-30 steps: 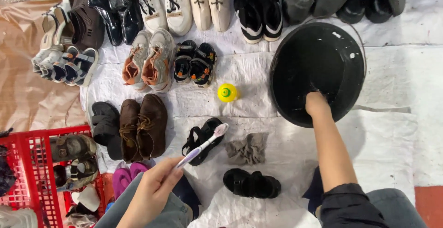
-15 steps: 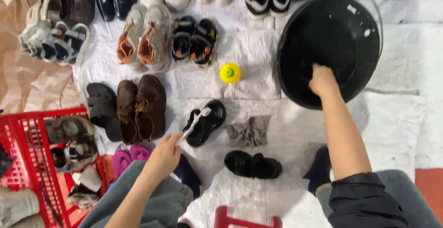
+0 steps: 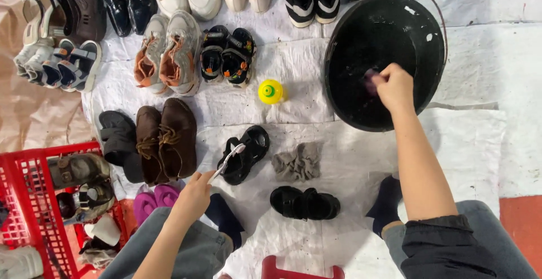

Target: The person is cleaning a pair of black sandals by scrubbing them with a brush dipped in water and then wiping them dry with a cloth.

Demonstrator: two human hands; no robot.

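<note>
Crate [image 3: 34, 211], red plastic, bottom left: holds mixed shoes, among them a grey-brown sandal and a white item. Beside it, on bare tan floor, grey strapped sandals [image 3: 56, 59] lie at upper left.

Sheet [image 3: 316, 160], white woven, spread on the floor, carries the rest. Top row, partly cut off: black boots, white sneakers, black-and-white sneakers. Second row: grey-orange trainers [image 3: 166, 53], then small black sandals [image 3: 228, 56] just beside them. Third row: dark slippers [image 3: 118, 140] touching brown lace-ups [image 3: 166, 140]; pink slippers [image 3: 153, 200] below those.

Left hand [image 3: 195, 194], near the lower middle: fingers closed on the handle of a white brush [image 3: 226, 163], whose head lies over a black sandal [image 3: 244, 155]. Whether the bristles touch the sandal cannot be told.

Yellow cap [image 3: 271, 91], round with a green mark, stands alone between the small black sandals and the basin. Grey rag [image 3: 297, 163], crumpled, just right of the black sandal; black pair [image 3: 305, 203] below it.

Basin [image 3: 367, 42], black, round, upper right, overlapping the sheet edge. Right hand [image 3: 395, 87] is inside it, fingers clenched on a small purplish cloth [image 3: 371, 81] pressed to the basin's inner wall.

Knees in grey trousers and dark socks frame the bottom; a red stool edge [image 3: 299, 269] shows between them.
</note>
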